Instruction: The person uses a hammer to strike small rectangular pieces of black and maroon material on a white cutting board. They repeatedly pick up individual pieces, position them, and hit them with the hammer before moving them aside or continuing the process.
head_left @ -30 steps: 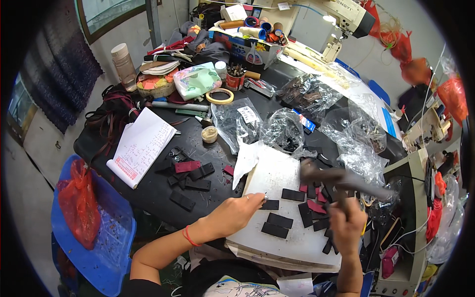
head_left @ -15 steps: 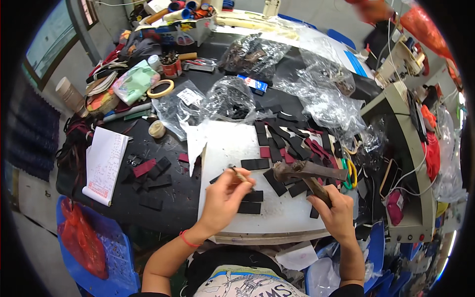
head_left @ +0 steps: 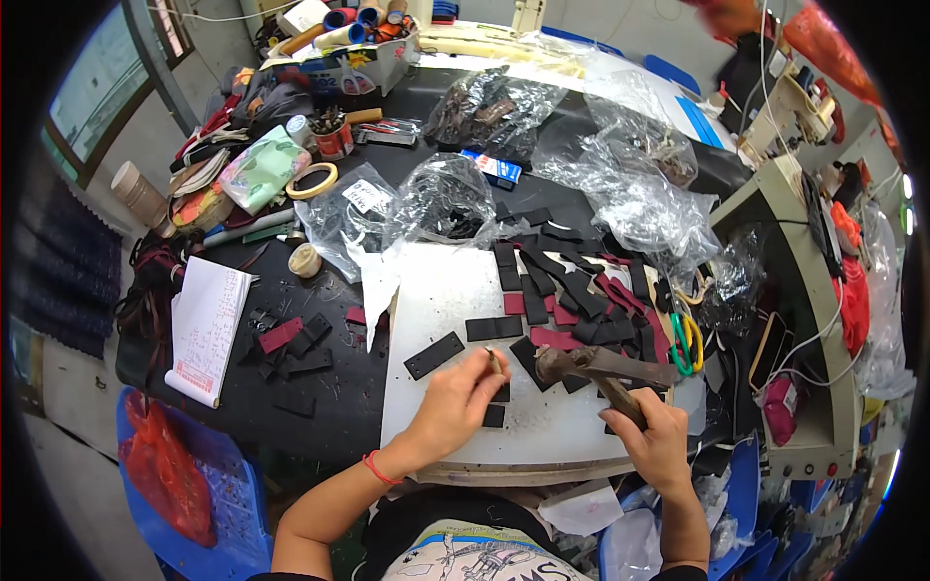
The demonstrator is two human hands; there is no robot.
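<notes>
Left hand (head_left: pixel 450 400) pinched around a slim rod (head_left: pixel 494 362) largely hidden, right hand (head_left: pixel 659 436) around a hammer (head_left: pixel 601 365), handle end covered.

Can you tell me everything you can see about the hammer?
The hammer is dark brown. Its metal-looking head has a chunky, rounded end pointing left and a longer, flatter end pointing right. The handle looks wooden and slants down into the right hand, which grips it. The head shows over the white board; I can't tell whether it touches anything there.

Dark-headed hammer (head_left: pixel 610 365) over black strips (head_left: pixel 493 329); slim rod (head_left: pixel 495 362) tilted, left of hammer
</notes>
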